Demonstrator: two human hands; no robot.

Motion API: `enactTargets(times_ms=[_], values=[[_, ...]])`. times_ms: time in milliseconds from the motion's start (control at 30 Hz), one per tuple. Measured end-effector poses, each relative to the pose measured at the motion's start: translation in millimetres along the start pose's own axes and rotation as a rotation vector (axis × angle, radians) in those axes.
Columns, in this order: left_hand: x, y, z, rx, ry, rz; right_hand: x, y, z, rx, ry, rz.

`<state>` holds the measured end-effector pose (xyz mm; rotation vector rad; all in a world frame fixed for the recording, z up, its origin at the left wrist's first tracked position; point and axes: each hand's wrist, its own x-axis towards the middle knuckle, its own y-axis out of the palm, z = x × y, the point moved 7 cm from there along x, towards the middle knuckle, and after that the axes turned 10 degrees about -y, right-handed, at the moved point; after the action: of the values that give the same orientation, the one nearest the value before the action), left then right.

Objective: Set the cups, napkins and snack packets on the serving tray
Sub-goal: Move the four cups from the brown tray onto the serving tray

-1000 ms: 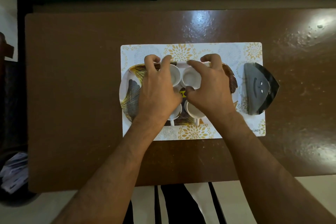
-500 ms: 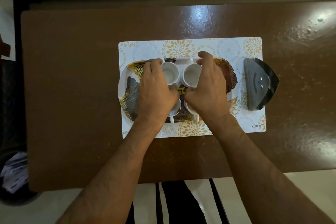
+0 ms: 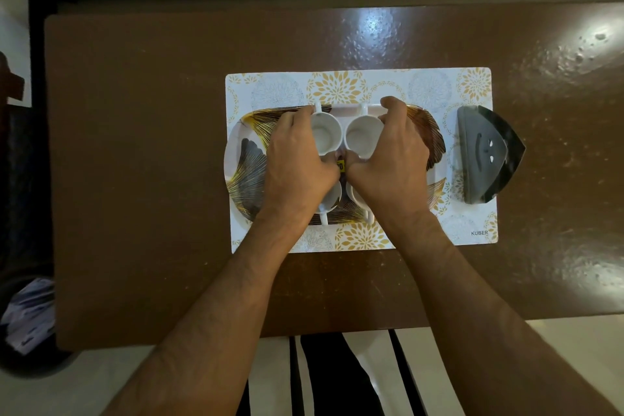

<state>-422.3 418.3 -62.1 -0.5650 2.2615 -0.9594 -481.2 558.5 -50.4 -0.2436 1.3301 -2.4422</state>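
Note:
An oval serving tray (image 3: 243,159) with a gold and black leaf print lies on a floral placemat (image 3: 337,86). Several white cups stand on it. My left hand (image 3: 297,162) wraps around the far left cup (image 3: 325,137), fingers on its left side and thumb at its near side. My right hand (image 3: 395,159) grips the far right cup (image 3: 363,136) the same way. Two nearer cups (image 3: 332,199) are mostly hidden under my hands. A small yellow label (image 3: 340,165) shows between my thumbs. No napkins or snack packets are visible.
A dark grey napkin holder (image 3: 486,154) stands at the placemat's right end, beside the tray. The brown table (image 3: 152,162) stretches wide on the left and right. A dark bin with papers (image 3: 27,317) sits on the floor at the left.
Both hands drew their fingers in from a spread pose and closed around the two far cups. The view shifted slightly.

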Motion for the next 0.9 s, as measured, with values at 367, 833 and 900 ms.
enactTargets(times_ms=[367, 833, 900], values=[[1.9, 1.0, 0.8, -0.018, 0.016, 0.000, 1.0, 2.1, -2.8, -0.016, 0.022, -0.013], [1.0, -0.6, 1.9, -0.033, 0.011, 0.007, -0.7, 2.5, 3.0, -0.078, 0.021, 0.014], [1.2, -0.3, 2.2, -0.032, 0.013, 0.010, -0.3, 1.6, 3.1, -0.084, 0.029, 0.015]])
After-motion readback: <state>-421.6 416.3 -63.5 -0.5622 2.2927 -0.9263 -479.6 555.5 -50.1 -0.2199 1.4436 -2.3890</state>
